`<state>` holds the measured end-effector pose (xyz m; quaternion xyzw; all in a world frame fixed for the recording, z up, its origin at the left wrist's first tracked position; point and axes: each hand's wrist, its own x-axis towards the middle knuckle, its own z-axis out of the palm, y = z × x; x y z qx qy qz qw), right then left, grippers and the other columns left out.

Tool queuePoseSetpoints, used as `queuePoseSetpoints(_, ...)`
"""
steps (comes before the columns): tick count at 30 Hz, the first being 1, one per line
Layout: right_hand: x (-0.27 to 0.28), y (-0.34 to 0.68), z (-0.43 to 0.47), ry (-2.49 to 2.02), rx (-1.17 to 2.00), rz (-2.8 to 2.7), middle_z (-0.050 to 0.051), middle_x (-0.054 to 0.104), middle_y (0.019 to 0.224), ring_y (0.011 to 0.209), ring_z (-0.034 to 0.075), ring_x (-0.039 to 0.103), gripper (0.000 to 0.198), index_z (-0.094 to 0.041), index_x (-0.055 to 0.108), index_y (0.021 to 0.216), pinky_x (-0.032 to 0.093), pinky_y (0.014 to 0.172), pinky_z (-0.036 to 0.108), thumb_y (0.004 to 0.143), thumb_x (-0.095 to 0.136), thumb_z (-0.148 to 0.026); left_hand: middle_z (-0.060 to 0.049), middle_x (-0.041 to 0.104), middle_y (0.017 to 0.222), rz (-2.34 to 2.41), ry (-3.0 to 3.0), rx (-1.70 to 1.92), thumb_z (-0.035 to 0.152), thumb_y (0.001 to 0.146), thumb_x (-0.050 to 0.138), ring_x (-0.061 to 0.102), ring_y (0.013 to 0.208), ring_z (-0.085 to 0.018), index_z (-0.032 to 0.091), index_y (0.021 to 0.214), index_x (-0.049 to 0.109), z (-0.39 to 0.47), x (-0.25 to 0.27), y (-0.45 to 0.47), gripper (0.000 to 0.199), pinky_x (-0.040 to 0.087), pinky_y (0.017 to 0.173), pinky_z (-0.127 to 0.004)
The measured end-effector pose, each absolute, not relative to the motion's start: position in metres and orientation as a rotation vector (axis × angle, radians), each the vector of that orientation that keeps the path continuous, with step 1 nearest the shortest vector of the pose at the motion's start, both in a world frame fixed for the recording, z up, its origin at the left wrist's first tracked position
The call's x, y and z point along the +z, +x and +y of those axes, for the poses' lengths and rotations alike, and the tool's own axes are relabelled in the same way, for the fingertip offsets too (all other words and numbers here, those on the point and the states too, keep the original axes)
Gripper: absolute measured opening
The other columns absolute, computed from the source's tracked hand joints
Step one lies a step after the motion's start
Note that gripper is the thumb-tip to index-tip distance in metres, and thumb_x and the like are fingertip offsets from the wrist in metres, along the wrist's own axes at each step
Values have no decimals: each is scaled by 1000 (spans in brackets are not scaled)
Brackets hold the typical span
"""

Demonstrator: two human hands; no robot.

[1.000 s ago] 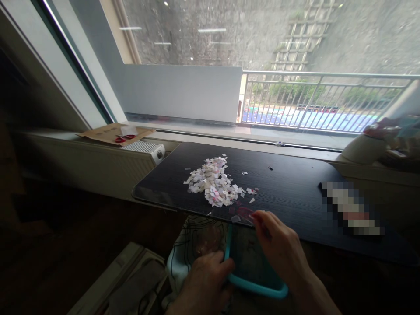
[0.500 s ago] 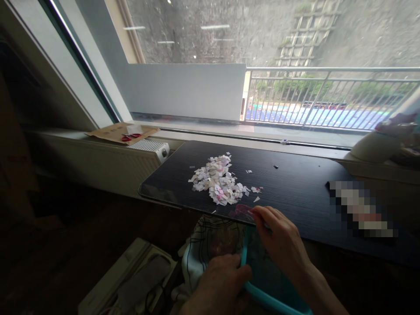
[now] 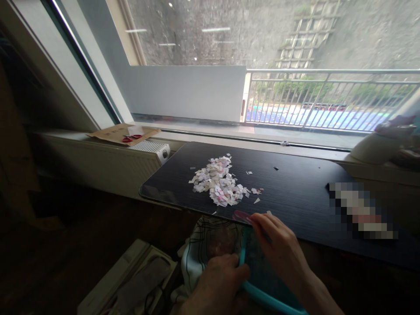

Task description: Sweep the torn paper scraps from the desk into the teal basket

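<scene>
My left hand [image 3: 219, 280] is closed around the rim of a teal bin [image 3: 271, 299] below the table's front edge. At that edge, my right hand [image 3: 282, 240] pinches a thin, pinkish see-through piece [image 3: 242, 216], possibly plastic; its exact kind is unclear. Just beyond it on the dark table [image 3: 295, 183] lies a heap of small cut paper scraps [image 3: 218, 186], mostly white with some pink. A few stray scraps [image 3: 257, 191] lie to the right of the heap. The bin's inside is dim, so its contents cannot be made out.
Red-handled scissors [image 3: 131, 138] rest on a brown paper envelope [image 3: 114, 133] over the radiator [image 3: 154, 151]. A blurred-out item [image 3: 362, 212] lies at the table's right. Checked cloth [image 3: 193, 258] hangs left of the bin. A pale box [image 3: 131, 280] stands lower left.
My right hand and the pinkish piece have dropped slightly toward the table's front edge. My left hand keeps its hold on the bin, which has shifted slightly left.
</scene>
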<state>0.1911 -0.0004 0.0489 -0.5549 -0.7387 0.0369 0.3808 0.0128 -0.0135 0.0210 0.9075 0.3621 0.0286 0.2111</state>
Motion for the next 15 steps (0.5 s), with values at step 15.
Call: queuePoseSetpoints(15,48,284,23,-1535,137,-1954,5,66,100,91,17,61,21,-21,61,102,48,80,30,90,44,-24,1,56,83,1163,2436,270,13,71,56,53,81,-18,23,79,52,-7,14,-9,14,35,68,-27)
